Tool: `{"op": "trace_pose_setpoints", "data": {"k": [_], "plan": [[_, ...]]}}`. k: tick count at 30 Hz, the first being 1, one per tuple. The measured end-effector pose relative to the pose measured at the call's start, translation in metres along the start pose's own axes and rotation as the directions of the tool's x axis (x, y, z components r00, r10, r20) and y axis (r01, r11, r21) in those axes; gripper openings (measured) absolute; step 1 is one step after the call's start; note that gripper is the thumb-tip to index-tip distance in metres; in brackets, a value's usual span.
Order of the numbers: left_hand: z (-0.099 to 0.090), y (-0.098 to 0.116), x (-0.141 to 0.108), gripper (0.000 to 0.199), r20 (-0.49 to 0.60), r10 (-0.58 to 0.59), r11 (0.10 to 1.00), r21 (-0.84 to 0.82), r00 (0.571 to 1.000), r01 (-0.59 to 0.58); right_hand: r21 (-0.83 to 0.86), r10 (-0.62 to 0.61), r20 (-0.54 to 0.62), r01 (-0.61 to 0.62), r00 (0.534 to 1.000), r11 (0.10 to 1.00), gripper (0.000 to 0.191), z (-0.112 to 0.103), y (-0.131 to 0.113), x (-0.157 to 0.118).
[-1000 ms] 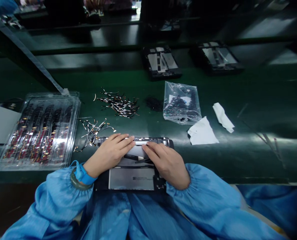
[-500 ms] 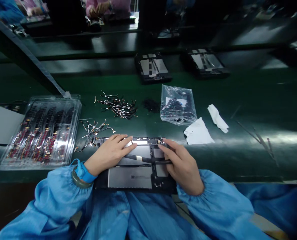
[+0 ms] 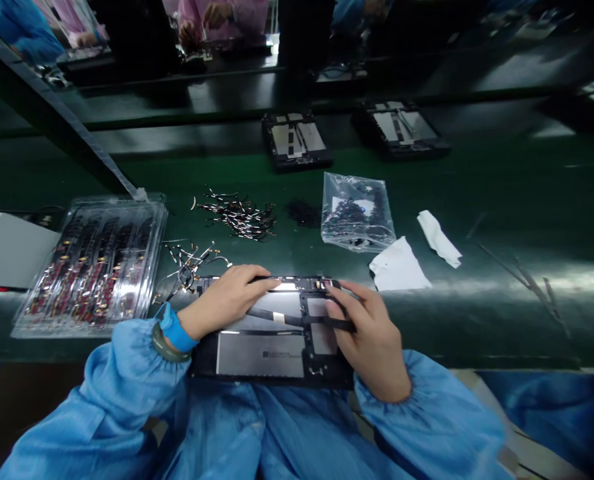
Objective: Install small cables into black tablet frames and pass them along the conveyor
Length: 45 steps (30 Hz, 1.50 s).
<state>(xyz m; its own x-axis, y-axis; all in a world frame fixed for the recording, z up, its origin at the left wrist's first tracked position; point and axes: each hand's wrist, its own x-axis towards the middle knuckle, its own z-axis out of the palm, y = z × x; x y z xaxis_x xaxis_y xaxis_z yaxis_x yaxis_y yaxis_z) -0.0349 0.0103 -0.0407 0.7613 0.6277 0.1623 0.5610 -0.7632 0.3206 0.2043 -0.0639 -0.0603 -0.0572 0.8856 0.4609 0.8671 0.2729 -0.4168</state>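
I position the left hand (image 3: 225,299), fingers extended, on the opened device (image 3: 261,355); the right hand (image 3: 375,337) contacts its right end, finger closure indeterminable.

Sleeves (image 3: 437,407): they are blue, a bit shiny
Wristband (image 3: 175,333): it is bright blue
Bracelet (image 3: 165,348): it has dark green colour
Device (image 3: 204,365): black border, silver-grey plates
Ribbon (image 3: 294,321): black, with one cream patch
Table (image 3: 457,320): dark green, with whitish shine
Tray (image 3: 151,267): clear, with stripes of black, red and gold parts
Cables (image 3: 244,217): black mixed with white
Bag (image 3: 359,230): clear, black bits inside, white label
Papers (image 3: 401,267): plain white
Box (image 3: 14,250): pale grey
Co-worker's sleeve (image 3: 249,17): pink
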Motion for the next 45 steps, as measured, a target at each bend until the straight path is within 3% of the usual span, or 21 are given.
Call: {"op": "trace_pose_setpoints", "data": {"k": [3, 6, 9, 12, 14, 29, 31, 35, 38, 40, 42, 45], "plan": [[0.000, 0.005, 0.000, 0.027, 0.008, 0.074, 0.994, 0.081, 0.997, -0.074, -0.087, -0.111, 0.089, 0.119, 0.990, 0.989, 0.023, 0.010, -0.016, 0.012], [0.000, 0.008, -0.002, 0.027, 0.020, 0.082, 0.989, 0.125, 0.996, -0.084, -0.118, -0.116, 0.085, 0.126, 0.990, 0.985, 0.015, 0.020, -0.027, 0.019], [0.001, 0.008, -0.004, 0.027, 0.031, 0.075, 0.988, 0.133, 0.997, -0.079, 0.020, -0.068, 0.059, 0.067, 0.996, 0.998, 0.010, 0.024, -0.028, 0.022], [0.001, 0.006, -0.006, 0.031, 0.062, 0.073, 0.990, 0.119, 0.995, -0.080, 0.214, -0.038, 0.103, 0.016, 0.994, 0.977, 0.012, 0.023, -0.025, 0.024], [0.001, 0.005, -0.007, 0.033, 0.072, 0.083, 0.990, 0.112, 0.994, -0.091, 0.250, -0.023, 0.119, -0.008, 0.993, 0.968, 0.012, 0.021, -0.023, 0.025], [0.005, 0.001, -0.009, 0.030, 0.044, 0.084, 0.994, 0.060, 0.996, -0.086, 0.000, 0.063, 0.126, -0.063, 0.990, 0.998, 0.008, 0.027, -0.028, 0.029], [0.005, 0.000, -0.009, 0.032, 0.002, 0.040, 0.999, 0.005, 0.999, -0.040, -0.012, 0.096, 0.122, -0.095, 0.988, 0.995, 0.005, 0.023, -0.026, 0.029], [0.008, -0.001, -0.003, 0.030, -0.054, -0.173, 0.985, -0.022, 0.983, 0.172, 0.017, 0.229, 0.044, -0.230, 0.973, 0.973, 0.016, 0.006, -0.005, 0.018], [0.007, -0.001, 0.007, 0.027, 0.048, -0.206, 0.977, 0.072, 0.977, 0.202, 0.030, 0.387, 0.184, -0.399, 0.904, 0.917, 0.030, -0.009, 0.013, 0.004], [-0.001, -0.002, 0.013, 0.028, 0.073, -0.235, 0.969, 0.092, 0.969, 0.228, 0.068, 0.482, 0.365, -0.539, 0.797, 0.840, 0.039, -0.018, 0.019, -0.004], [-0.015, -0.005, 0.017, 0.027, 0.027, -0.301, 0.953, 0.047, 0.953, 0.299, 0.113, 0.531, 0.526, -0.673, 0.664, 0.731, 0.048, -0.025, 0.021, -0.009], [-0.041, -0.016, 0.019, 0.031, -0.017, -0.458, 0.871, -0.207, 0.889, 0.445, 0.193, 0.546, 0.666, -0.824, 0.508, 0.532, 0.057, -0.033, 0.020, -0.012]]}}
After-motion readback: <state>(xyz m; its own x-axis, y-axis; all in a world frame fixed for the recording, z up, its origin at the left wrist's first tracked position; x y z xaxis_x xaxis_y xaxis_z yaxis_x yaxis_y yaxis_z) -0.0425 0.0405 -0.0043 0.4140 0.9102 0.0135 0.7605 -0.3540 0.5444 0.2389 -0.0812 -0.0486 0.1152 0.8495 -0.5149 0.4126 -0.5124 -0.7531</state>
